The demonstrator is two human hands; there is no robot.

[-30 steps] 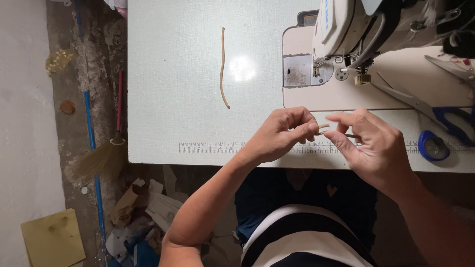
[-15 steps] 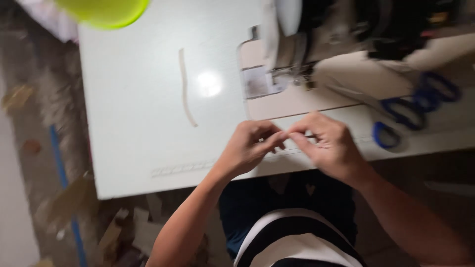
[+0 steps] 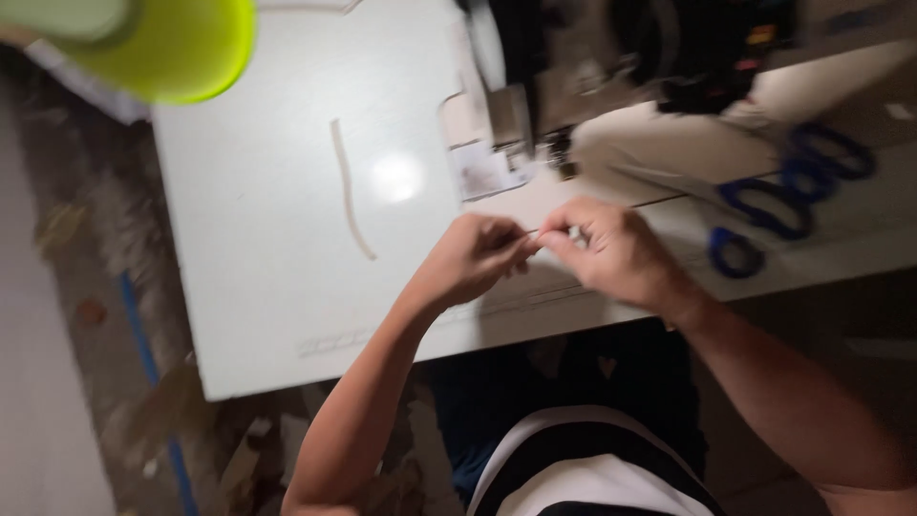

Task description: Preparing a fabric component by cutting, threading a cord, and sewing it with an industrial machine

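Left hand (image 3: 470,260) and right hand (image 3: 607,250): fingertips together, each grip pinched on a thin pale strip (image 3: 537,231), held above the worktop (image 3: 267,315) near edge. Since a second ago: hands unchanged, view swung and blurred. Second strip (image 3: 350,191) lies left; blue scissors (image 3: 778,205) right; sewing machine (image 3: 611,67) behind.

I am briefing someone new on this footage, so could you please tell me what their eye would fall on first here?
Most striking are the left hand and right hand meeting at the near edge of the white table, pinching a small pale strip between their fingertips. A bright yellow-green object looms blurred at the top left. A thin tan strip lies on the table to the left, and blue-handled scissors rest at the right beside the sewing machine.
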